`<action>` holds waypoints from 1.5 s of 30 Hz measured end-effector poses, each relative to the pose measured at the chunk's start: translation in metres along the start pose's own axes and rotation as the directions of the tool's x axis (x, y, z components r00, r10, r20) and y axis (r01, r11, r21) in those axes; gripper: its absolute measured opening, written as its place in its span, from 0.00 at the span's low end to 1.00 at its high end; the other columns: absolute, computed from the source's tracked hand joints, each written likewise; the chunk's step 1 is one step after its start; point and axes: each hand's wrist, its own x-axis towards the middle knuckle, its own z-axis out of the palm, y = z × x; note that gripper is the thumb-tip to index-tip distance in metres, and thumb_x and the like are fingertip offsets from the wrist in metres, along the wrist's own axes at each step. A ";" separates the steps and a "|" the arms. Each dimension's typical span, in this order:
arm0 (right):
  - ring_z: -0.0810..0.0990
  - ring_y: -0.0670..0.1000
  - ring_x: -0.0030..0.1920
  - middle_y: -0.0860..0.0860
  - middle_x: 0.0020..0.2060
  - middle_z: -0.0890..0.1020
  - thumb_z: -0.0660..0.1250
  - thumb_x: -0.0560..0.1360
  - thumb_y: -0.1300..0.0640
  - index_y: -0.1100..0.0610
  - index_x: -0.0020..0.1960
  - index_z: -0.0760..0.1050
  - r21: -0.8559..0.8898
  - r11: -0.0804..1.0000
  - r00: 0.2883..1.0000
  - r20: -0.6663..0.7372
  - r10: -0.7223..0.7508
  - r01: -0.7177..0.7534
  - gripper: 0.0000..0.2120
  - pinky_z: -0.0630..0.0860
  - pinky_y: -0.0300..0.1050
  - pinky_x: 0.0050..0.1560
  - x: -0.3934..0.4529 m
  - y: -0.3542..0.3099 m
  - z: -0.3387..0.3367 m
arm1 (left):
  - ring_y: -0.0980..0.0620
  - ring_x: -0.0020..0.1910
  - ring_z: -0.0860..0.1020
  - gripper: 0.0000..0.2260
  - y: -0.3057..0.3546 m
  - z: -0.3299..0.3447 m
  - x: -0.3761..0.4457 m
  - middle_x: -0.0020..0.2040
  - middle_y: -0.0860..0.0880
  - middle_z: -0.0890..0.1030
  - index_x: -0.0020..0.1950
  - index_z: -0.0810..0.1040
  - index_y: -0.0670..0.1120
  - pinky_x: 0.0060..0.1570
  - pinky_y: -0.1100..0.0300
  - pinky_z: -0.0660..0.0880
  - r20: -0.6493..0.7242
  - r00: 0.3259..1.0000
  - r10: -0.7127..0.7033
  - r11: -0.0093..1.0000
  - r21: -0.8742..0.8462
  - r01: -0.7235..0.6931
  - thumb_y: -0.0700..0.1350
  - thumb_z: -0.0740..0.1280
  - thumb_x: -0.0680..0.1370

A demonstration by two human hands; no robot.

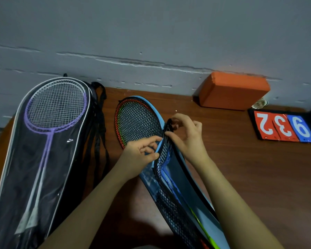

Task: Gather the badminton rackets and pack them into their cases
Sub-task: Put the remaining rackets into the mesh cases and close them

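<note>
On the brown wooden tabletop [258, 177], an orange rectangular foam block [232, 90] lies against the grey cracked wall [151, 33], with a white shuttlecock [260, 103] just beside a black-framed flip scoreboard [284, 128] showing 2, 3, 9.

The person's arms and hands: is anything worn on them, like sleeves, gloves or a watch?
Nothing shows on them. Both forearms are bare up to the frame's lower edge, with no sleeve in view. The left hand and right hand have no gloves, rings, watch or wristband visible.
</note>
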 end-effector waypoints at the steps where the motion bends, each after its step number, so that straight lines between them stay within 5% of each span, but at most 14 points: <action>1: 0.74 0.41 0.47 0.37 0.48 0.74 0.70 0.71 0.55 0.47 0.56 0.71 -0.030 0.999 1.000 0.012 -0.028 0.028 0.15 0.58 0.46 0.52 0.000 -0.001 -0.001 | 0.58 0.36 0.75 0.20 -0.001 0.000 0.000 0.42 0.50 0.77 0.58 0.77 0.48 0.45 0.68 0.73 0.000 1.000 -0.007 1.000 -0.005 0.007 0.29 0.68 0.71; 6: 0.73 0.44 0.52 0.43 0.51 0.77 0.66 0.73 0.48 0.47 0.54 0.79 -0.116 0.988 0.993 0.067 -0.095 0.102 0.11 0.58 0.47 0.52 0.000 0.005 -0.007 | 0.56 0.37 0.75 0.21 -0.003 -0.004 -0.005 0.43 0.49 0.78 0.59 0.77 0.47 0.44 0.67 0.73 0.010 1.000 0.007 1.000 0.006 -0.008 0.30 0.69 0.70; 11: 0.73 0.47 0.49 0.47 0.49 0.77 0.68 0.73 0.51 0.50 0.52 0.81 -0.138 0.971 0.980 0.067 -0.186 0.194 0.09 0.61 0.48 0.52 0.000 0.004 -0.008 | 0.55 0.37 0.76 0.22 -0.006 -0.008 -0.008 0.42 0.50 0.79 0.56 0.78 0.53 0.46 0.65 0.73 0.023 1.000 0.002 1.000 -0.015 -0.002 0.30 0.70 0.69; 17: 0.77 0.48 0.50 0.49 0.52 0.80 0.67 0.75 0.57 0.54 0.56 0.77 -0.219 0.941 0.966 0.050 -0.255 0.260 0.10 0.63 0.50 0.51 -0.011 0.003 -0.008 | 0.48 0.39 0.77 0.21 -0.007 -0.009 -0.010 0.45 0.42 0.80 0.57 0.79 0.49 0.52 0.49 0.76 0.035 0.999 -0.017 0.995 -0.095 0.021 0.29 0.70 0.69; 27: 0.69 0.46 0.49 0.49 0.48 0.75 0.66 0.72 0.49 0.51 0.51 0.81 -0.169 0.976 0.990 0.059 -0.127 0.135 0.11 0.58 0.45 0.50 -0.004 0.000 -0.012 | 0.53 0.37 0.76 0.21 -0.001 -0.008 -0.012 0.40 0.51 0.79 0.52 0.79 0.53 0.45 0.62 0.73 0.050 0.999 -0.006 0.997 -0.078 0.009 0.28 0.70 0.69; 33: 0.68 0.49 0.50 0.49 0.47 0.74 0.67 0.72 0.54 0.54 0.45 0.77 -0.251 0.950 0.982 0.087 -0.167 0.183 0.04 0.55 0.43 0.49 0.001 -0.004 -0.009 | 0.52 0.37 0.75 0.20 -0.004 -0.008 -0.013 0.41 0.49 0.79 0.54 0.78 0.51 0.45 0.64 0.73 0.049 0.999 0.006 0.995 -0.097 -0.001 0.29 0.69 0.70; 36: 0.68 0.52 0.51 0.50 0.50 0.72 0.66 0.73 0.57 0.55 0.47 0.76 -0.330 0.925 0.982 0.067 -0.175 0.188 0.04 0.54 0.43 0.51 -0.006 -0.003 -0.005 | 0.58 0.41 0.76 0.17 -0.003 -0.003 -0.009 0.46 0.49 0.78 0.56 0.76 0.52 0.44 0.64 0.72 -0.043 0.995 0.092 0.991 0.103 -0.087 0.34 0.67 0.74; 38: 0.68 0.53 0.52 0.50 0.53 0.69 0.66 0.73 0.57 0.56 0.48 0.77 -0.363 0.915 0.984 0.044 -0.174 0.178 0.05 0.54 0.43 0.51 -0.011 -0.003 -0.003 | 0.60 0.51 0.73 0.16 -0.002 -0.003 0.000 0.54 0.51 0.75 0.61 0.74 0.53 0.51 0.64 0.68 -0.133 0.945 0.299 0.890 0.395 -0.227 0.38 0.65 0.75; 40: 0.68 0.54 0.52 0.51 0.54 0.68 0.65 0.74 0.56 0.57 0.49 0.78 -0.373 0.910 0.983 0.037 -0.179 0.180 0.06 0.54 0.43 0.51 -0.014 -0.005 -0.002 | 0.55 0.64 0.65 0.17 0.000 -0.006 0.012 0.64 0.51 0.71 0.64 0.73 0.52 0.61 0.60 0.58 -0.083 0.878 0.471 0.693 0.650 -0.311 0.44 0.62 0.76; 43: 0.68 0.53 0.51 0.52 0.54 0.69 0.64 0.74 0.56 0.58 0.49 0.78 -0.373 0.908 0.981 0.042 -0.189 0.191 0.07 0.55 0.43 0.51 -0.013 -0.008 -0.003 | 0.50 0.72 0.58 0.16 0.002 -0.011 0.034 0.70 0.51 0.68 0.62 0.76 0.52 0.64 0.56 0.50 0.114 0.851 0.512 0.479 0.785 -0.394 0.49 0.57 0.77; 45: 0.68 0.53 0.51 0.52 0.53 0.70 0.63 0.75 0.56 0.57 0.49 0.77 -0.360 0.916 0.984 0.047 -0.171 0.176 0.07 0.56 0.42 0.51 -0.012 -0.007 -0.004 | 0.50 0.72 0.60 0.14 0.002 -0.015 0.045 0.67 0.51 0.73 0.58 0.79 0.51 0.65 0.51 0.51 0.176 0.854 0.489 0.442 0.794 -0.417 0.50 0.59 0.76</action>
